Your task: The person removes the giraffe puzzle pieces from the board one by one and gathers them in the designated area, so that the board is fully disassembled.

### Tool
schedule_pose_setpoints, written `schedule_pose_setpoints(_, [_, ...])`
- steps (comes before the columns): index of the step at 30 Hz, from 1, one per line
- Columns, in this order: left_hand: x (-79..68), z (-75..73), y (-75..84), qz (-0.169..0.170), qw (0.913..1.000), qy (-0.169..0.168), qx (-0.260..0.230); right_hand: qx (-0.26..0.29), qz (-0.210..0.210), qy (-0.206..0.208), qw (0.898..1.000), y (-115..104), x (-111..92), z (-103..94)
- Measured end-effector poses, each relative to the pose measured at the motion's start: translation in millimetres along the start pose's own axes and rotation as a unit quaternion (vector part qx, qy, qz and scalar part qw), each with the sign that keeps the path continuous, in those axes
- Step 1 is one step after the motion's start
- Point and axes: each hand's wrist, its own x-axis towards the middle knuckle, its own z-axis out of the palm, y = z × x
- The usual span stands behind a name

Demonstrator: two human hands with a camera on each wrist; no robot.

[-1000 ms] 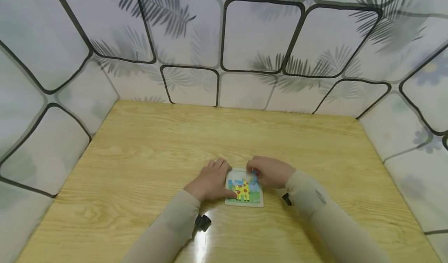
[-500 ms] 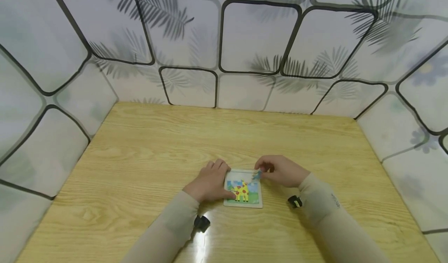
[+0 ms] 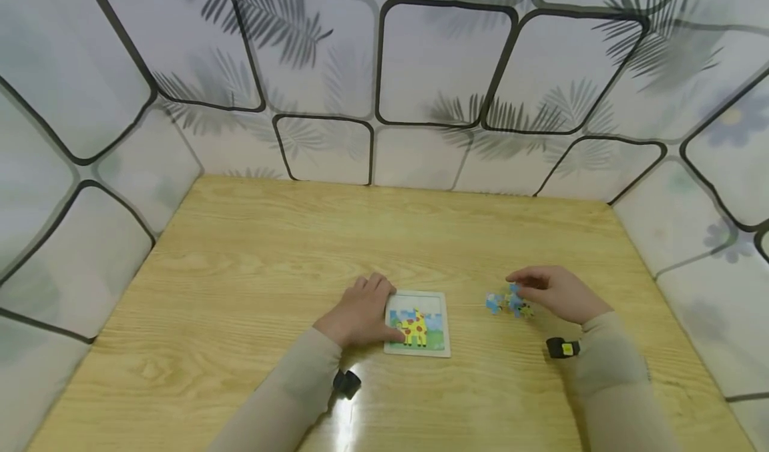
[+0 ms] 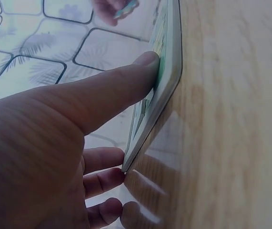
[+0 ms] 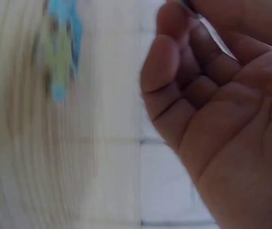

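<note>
A small puzzle board (image 3: 446, 325) lies flat on the table, its lower part filled with a yellow giraffe picture and its upper strip pale. My left hand (image 3: 363, 310) rests on the board's left side. In the left wrist view, the thumb (image 4: 143, 67) presses on its face and the fingertips touch near its corner. To the right, my right hand (image 3: 561, 295) pinches a blue puzzle piece (image 4: 126, 8) between thumb and fingers. It hovers at a small cluster of loose puzzle pieces (image 3: 494, 303), blue and yellow-green, blurred in the right wrist view.
The wood-grain table (image 3: 300, 238) stretches around the board. Patterned cloth walls (image 3: 444, 65) with leaf prints and dark outlines enclose its back and sides. A small dark wrist camera (image 3: 346, 384) sits under the left wrist, another (image 3: 562, 348) under the right.
My right hand has moved from the board's upper right corner rightward to the loose pieces, carrying a puzzle piece off the board. The left hand and the board stay in place.
</note>
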Motion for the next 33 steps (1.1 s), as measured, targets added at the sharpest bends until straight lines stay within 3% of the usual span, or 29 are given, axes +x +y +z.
schedule_pose_setpoints(7, [-0.6, 3.2, -1.4, 0.004, 0.9999, 0.002, 0.01, -0.013, 0.069, 0.002, 0.998, 32, -21, -8.6])
schedule_pose_setpoints(15, [1.1, 4.9, -3.6, 0.004, 1.0, 0.004, 0.007, -0.04, 0.094, -0.004, 0.995, 47, -29, -12.8])
schedule_pose_setpoints(26, [-1.1, 5.0, -2.2, 0.004, 0.9999, 0.005, 0.01, -0.074, 0.116, -0.012, 0.99, 45, -27, -10.9])
schedule_pose_setpoints(33, [0.3, 2.3, -0.1, 0.003, 0.9999, 0.007, 0.008, -0.087, 0.107, 0.016, 0.99, 31, -23, -9.4])
